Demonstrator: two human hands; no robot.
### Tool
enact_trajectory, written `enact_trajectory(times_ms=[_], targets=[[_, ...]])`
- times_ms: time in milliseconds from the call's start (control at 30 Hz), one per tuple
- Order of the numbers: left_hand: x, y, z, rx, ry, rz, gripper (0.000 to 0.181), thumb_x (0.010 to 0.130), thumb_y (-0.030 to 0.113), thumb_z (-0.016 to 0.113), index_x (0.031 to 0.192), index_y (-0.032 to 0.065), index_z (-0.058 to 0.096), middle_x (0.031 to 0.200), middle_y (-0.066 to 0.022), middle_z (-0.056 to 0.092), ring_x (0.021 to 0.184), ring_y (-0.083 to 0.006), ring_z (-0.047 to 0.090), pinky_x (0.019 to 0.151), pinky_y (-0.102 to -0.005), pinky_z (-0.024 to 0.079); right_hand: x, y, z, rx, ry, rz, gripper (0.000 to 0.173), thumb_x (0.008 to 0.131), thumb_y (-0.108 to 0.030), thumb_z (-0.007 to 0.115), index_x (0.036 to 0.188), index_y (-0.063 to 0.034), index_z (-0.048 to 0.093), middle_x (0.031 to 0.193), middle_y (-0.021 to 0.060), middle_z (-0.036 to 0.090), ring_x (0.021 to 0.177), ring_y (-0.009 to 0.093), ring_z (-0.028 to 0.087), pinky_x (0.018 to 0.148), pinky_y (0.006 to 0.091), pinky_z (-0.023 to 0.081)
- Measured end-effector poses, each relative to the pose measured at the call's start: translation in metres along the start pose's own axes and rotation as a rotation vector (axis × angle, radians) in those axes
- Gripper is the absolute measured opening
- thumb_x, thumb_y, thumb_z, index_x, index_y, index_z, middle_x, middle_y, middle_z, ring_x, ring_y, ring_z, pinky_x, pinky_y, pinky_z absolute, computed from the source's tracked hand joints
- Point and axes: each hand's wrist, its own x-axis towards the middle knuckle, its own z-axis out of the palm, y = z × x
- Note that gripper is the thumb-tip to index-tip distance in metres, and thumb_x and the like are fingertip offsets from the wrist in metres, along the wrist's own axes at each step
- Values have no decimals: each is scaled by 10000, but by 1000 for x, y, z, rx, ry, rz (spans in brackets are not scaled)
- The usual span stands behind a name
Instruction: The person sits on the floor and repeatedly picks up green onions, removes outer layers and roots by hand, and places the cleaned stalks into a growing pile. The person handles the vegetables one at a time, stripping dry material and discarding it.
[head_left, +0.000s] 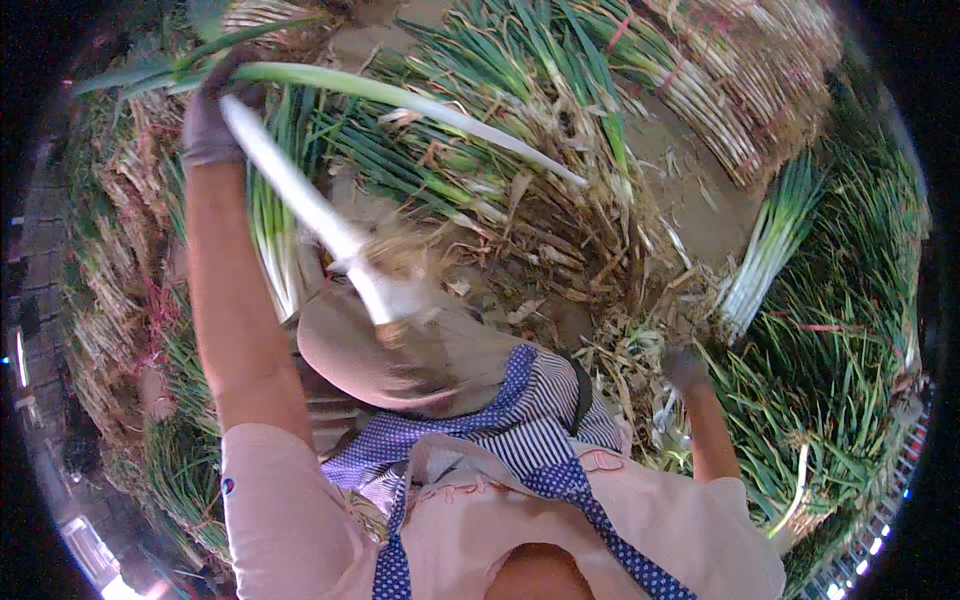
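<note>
My left hand, in a grey glove, is raised at the upper left and closed around the green part of long green onions. One held stalk reaches right, its white end over the pile of onions. A second white stalk, blurred, slants down over my knee, with brown roots near its lower end. My right hand, also gloved, is low at the right beside dry peelings. Its fingers are dark and unclear. A bundle of white-stemmed onions lies just above it.
Tied onion bundles are stacked at the upper right, and more line the left side. Green leaves spread along the right. Another small bunch lies left of my knee. Loose husks litter the ground.
</note>
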Motion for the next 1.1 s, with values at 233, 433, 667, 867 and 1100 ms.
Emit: enact_trajectory(times_ms=[233,433,667,867,1100], targets=[[-20,-65,83,-57,-120,-221,188,861,111,498,1006,14,568,790,-91,586,536,-136,482,436,-234,405,13,-118,-344,1025,677,-480,644,763,-343,643,1282,-67,382,1272,177,427,1146,351,417,954,410,343],[-3,-113,82,-337,-236,-382,250,915,103,364,1092,-29,481,539,-3,373,441,-108,343,403,-236,314,53,-148,-349,1310,619,-1020,558,881,-296,504,1348,-75,296,1371,112,344,1240,253,348,1027,341,268],[5,-143,73,-393,-326,-612,296,913,92,350,1137,-29,500,567,-23,459,468,-122,459,405,-230,401,110,-182,-343,1742,397,-872,388,889,-347,502,1156,-65,487,814,36,570,687,132,553,619,256,465],[-30,-166,89,18,-189,-549,188,814,93,589,965,-20,584,735,-98,609,558,-170,582,429,-268,477,71,-159,-423,1816,383,-836,242,884,-261,498,922,-29,555,749,9,480,591,88,442,506,222,379],[-33,-215,59,251,-399,-73,197,770,132,642,855,-40,599,707,-118,606,548,-186,582,475,-289,486,60,-189,-428,1390,909,-550,357,838,-229,543,1114,-5,510,1009,208,548,989,319,525,832,338,440]])
